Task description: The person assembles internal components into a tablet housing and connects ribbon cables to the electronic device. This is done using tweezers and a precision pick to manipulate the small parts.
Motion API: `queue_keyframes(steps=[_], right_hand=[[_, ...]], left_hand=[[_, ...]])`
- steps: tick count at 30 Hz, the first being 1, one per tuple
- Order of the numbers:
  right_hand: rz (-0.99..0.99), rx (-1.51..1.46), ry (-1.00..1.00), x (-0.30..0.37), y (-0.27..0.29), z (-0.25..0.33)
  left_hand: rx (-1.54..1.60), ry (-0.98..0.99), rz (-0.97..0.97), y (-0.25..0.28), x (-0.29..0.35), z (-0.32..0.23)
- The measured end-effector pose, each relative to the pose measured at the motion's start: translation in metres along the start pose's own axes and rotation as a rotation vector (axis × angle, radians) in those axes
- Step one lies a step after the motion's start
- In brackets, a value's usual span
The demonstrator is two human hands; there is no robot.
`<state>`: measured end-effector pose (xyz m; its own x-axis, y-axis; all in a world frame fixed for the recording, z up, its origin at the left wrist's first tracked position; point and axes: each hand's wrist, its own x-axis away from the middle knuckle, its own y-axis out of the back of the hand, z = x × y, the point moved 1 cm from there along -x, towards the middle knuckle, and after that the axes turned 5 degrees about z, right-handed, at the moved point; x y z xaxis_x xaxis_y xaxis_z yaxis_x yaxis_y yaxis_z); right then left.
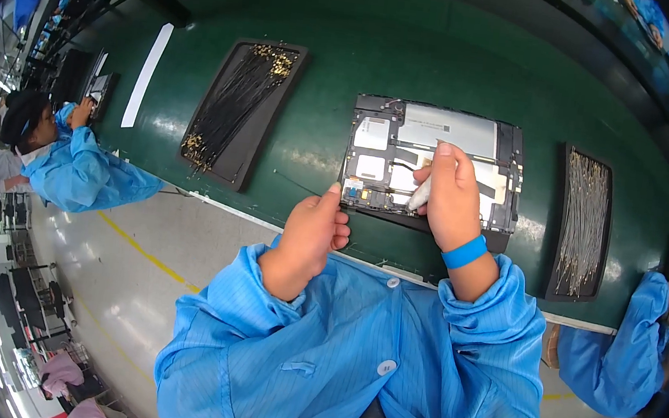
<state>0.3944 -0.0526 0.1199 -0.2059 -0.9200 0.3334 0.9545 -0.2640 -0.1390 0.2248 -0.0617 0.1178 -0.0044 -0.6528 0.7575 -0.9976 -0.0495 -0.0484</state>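
An opened tablet-like device point(443, 121) lies on the green bench before me, with silver battery plates, black tapes and small boards showing. My left hand point(311, 235) is closed at its near left corner, thumb against the fingers. From this pinch a thin black cable point(298, 183) sticks out to the left. Over the middle of the device, my right hand point(453, 198) grips a whitish slim tool point(423, 193), whose exact kind I cannot make out. A blue band point(464, 251) circles my right wrist.
A dark tray point(251, 154) of black cables with gold ends stands to the left, beside a white strip point(148, 76). Another dark tray point(576, 290) with grey cables lies to the right. Co-workers in blue sit at both sides, one at left point(79, 172), one at right point(615, 357).
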Motion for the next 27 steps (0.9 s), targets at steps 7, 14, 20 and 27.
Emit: queue_keyframes(steps=[7,14,20,27], right_hand=[[0.003,0.006,0.032,-0.001,0.003,-0.004],[0.036,-0.028,0.089,0.001,0.001,-0.005],[0.037,-0.113,0.21,0.0,0.001,-0.012],[0.539,0.802,0.089,-0.027,-0.007,0.014]], left_hand=[[-0.105,-0.31,-0.154,0.006,0.0,-0.008],[-0.39,0.036,0.452,0.005,0.025,0.011],[-0.116,0.185,0.549,-0.007,-0.007,0.007],[-0.115,0.226,0.527,-0.006,-0.008,0.002]])
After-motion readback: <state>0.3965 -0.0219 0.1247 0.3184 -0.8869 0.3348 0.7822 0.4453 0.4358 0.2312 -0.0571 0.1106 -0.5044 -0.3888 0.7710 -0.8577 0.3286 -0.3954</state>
